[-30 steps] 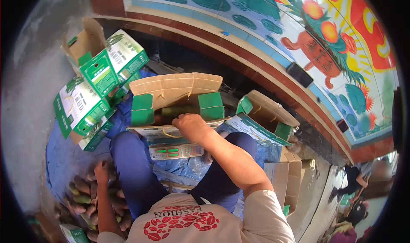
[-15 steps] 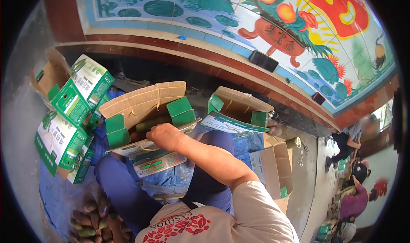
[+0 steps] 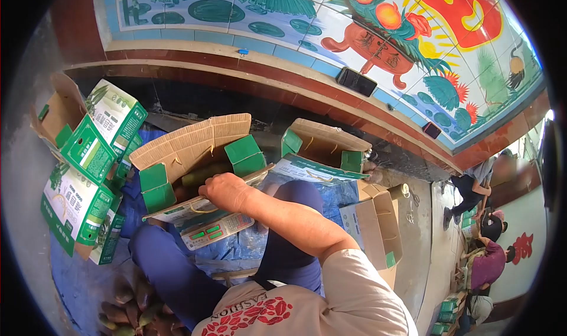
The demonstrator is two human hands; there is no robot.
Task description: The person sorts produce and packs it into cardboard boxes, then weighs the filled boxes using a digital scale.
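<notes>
My right hand (image 3: 224, 192) reaches over the front flap of an open green and white carton (image 3: 155, 185). Its fingers are bent together inside the opening; what they hold is hidden. Behind them a long green-brown vegetable (image 3: 204, 174) lies in the carton. Beneath the carton, the scale (image 3: 217, 229) shows lit green displays. At the lower left is a pile of brown vegetables with green tips (image 3: 127, 306). A dim brownish shape at its lower edge may be my left hand, but its fingers cannot be made out.
Another open carton (image 3: 323, 153) stands to the right, near a plain brown box (image 3: 378, 226). Several printed cartons (image 3: 77, 200) are stacked at the left. Two phones rest on the wall ledge (image 3: 266, 70). People (image 3: 487, 265) are at the far right.
The whole view has shifted slightly, with the wall and cartons a little further left. My right hand stays at the carton's front edge, its fingers slightly more bent.
</notes>
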